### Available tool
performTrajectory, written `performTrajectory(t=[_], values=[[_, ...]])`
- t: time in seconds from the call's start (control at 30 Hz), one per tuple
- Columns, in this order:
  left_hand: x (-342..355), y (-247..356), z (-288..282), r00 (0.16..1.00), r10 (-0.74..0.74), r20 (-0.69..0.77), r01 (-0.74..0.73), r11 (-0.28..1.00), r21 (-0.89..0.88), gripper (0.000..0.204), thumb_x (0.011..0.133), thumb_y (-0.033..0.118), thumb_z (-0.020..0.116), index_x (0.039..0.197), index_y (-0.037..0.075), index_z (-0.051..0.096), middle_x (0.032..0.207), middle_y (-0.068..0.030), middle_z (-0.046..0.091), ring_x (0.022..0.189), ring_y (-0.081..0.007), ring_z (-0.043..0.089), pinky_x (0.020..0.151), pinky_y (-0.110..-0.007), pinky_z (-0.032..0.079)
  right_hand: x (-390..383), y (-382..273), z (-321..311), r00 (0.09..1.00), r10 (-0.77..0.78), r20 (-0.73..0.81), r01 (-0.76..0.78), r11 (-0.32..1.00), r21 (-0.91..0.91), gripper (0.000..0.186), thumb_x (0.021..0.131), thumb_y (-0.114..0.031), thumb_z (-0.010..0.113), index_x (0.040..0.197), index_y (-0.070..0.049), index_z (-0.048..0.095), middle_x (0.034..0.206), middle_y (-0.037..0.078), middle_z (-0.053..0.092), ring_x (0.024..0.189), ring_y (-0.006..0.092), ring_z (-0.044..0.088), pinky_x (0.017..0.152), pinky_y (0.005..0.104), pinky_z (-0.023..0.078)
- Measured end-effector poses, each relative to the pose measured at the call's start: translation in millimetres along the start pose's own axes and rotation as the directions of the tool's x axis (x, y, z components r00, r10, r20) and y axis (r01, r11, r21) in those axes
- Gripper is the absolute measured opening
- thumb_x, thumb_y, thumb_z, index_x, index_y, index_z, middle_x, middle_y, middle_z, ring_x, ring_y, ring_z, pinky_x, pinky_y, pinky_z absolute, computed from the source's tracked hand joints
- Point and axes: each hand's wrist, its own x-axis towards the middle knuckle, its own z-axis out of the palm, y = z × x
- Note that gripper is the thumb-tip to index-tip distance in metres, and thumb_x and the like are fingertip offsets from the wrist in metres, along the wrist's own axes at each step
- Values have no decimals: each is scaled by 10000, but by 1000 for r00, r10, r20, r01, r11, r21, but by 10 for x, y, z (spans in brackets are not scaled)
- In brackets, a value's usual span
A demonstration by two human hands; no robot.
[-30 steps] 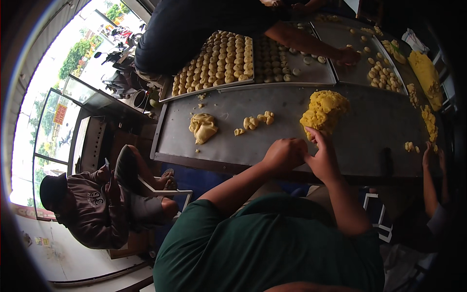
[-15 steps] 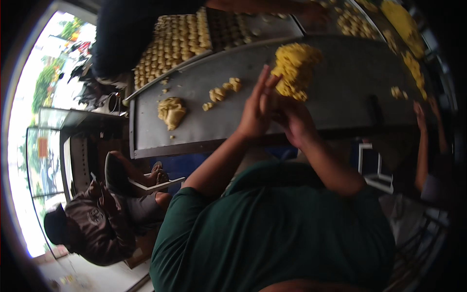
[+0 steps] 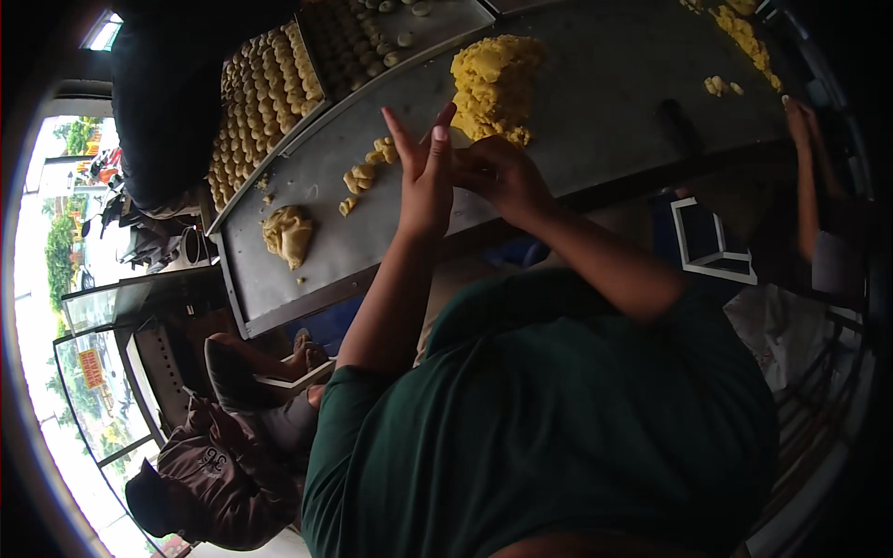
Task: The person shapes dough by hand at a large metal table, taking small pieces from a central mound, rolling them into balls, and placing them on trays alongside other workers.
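Note:
My left hand (image 3: 428,181) is raised over the table's near edge with at least two fingers stretched out and apart. My right hand (image 3: 502,177) meets it, its fingers bent in against the left palm and fingers. Whatever lies between the hands, if anything, is hidden. Just beyond them stands a large crumbly mound of yellow dough or filling (image 3: 493,88) on the metal table (image 3: 595,102). Left of my hands several small pale dough pieces (image 3: 361,177) lie in a row. Farther left rests a smooth lump of pale dough (image 3: 286,234).
Trays of round dough balls (image 3: 265,107) stand along the far side, by a person in dark clothes (image 3: 158,102). A dark cylindrical object (image 3: 677,126) lies at right, near another person's hands (image 3: 800,126). A seated person (image 3: 219,465) is at lower left, beside a white stool (image 3: 298,377).
The view has turned and shifted, so the table sits tilted and farther left. My right fingers have curled in against the left hand, whose fingers have spread.

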Motion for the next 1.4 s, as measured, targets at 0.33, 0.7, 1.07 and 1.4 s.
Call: performTrajectory(t=[0.33,0.7,1.07,1.4], values=[[-246,-393,-727,924,-122,363,-360,50,932,659,1078,393,477,1649,163,240,1657,-61,368,1561,-356,252,1248,-626,98,82,786,-1056,961,136,-241,-211,923,-321,380,980,-223,740,1293,-30,645,978,12,641,753,86,576,761,273,536],[-302,11,-639,975,72,212,-221,168,961,378,872,339,765,1216,199,694,1244,-55,652,1230,-335,575,1054,-509,419,150,582,-951,988,-99,-120,9,805,-593,262,907,-195,753,1130,-70,698,963,110,673,895,318,670,771,425,545],[-85,-190,-1318,871,491,20,24,-83,996,566,955,282,692,1432,12,554,1457,-214,577,1373,-406,528,1152,-483,403,199,475,-985,989,-95,-109,17,823,-568,262,901,-157,732,1137,-48,698,999,124,699,933,333,677,832,451,553],[-272,-179,-1771,963,246,-111,86,111,990,202,953,279,701,974,87,761,979,-139,734,900,-371,696,795,-461,544,-66,512,-812,959,22,281,194,673,-714,275,970,-184,636,1189,-23,681,1283,140,688,1139,316,670,954,430,554]])
